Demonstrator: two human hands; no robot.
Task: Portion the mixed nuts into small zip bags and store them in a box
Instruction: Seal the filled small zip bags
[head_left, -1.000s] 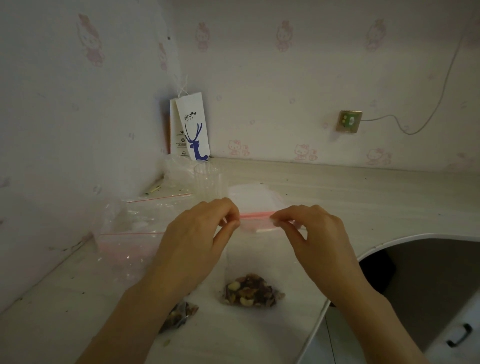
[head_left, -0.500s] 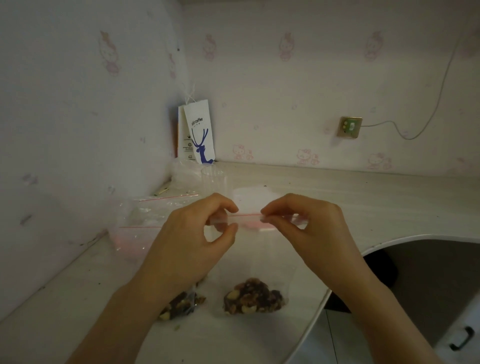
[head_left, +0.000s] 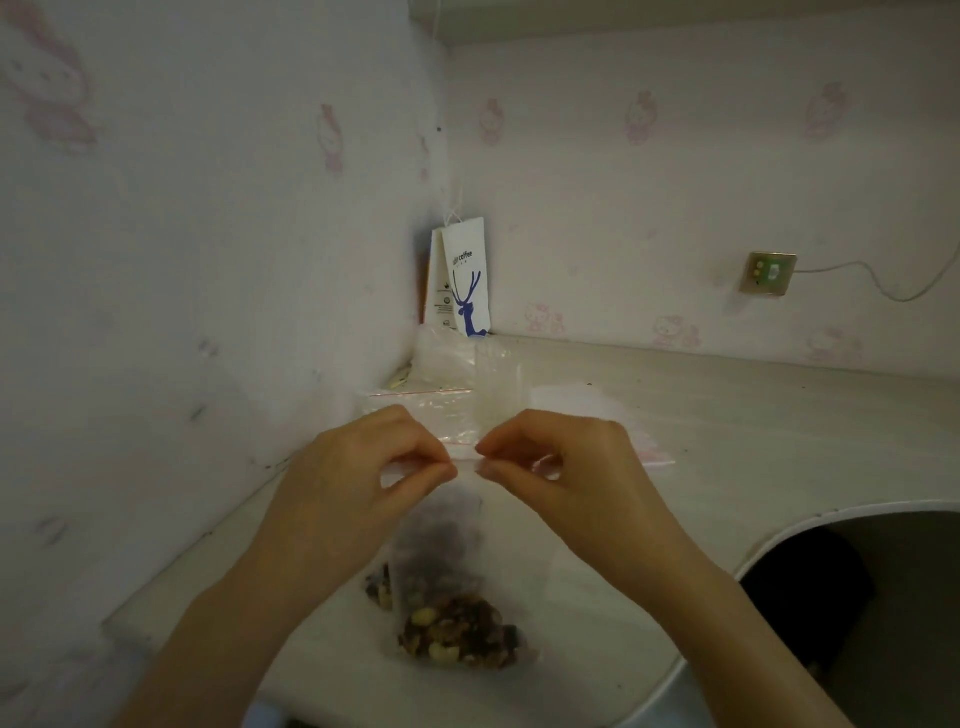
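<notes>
Broadly, a pale countertop (head_left: 727, 441) runs along two walls papered in a faint pink cartoon pattern, and a dark rounded opening (head_left: 831, 597) cuts into its right side. Both forearms reach in from the lower edge. The left hand (head_left: 358, 483) and right hand (head_left: 571, 478) meet above the middle of the counter with their fingertips nearly touching. Each pinches the top edge of a clear zip bag (head_left: 457, 545) between thumb and forefinger, the other fingers curled. A short stretch of the bag's red seal strip (head_left: 464, 447) shows between the two pinches. The bag hangs down from the hands, and its lower end sits near the counter's front edge, holding a portion of mixed nuts (head_left: 462, 631). A second, smaller lot of nuts (head_left: 379, 590) lies just behind and left of it, partly hidden. Empty clear bags (head_left: 431, 405) with red strips lie toward the corner. A white paper bag (head_left: 465, 280) printed with a blue deer stands in that corner. A wall socket (head_left: 769, 273) with a trailing cable is fixed to the back wall at right.
</notes>
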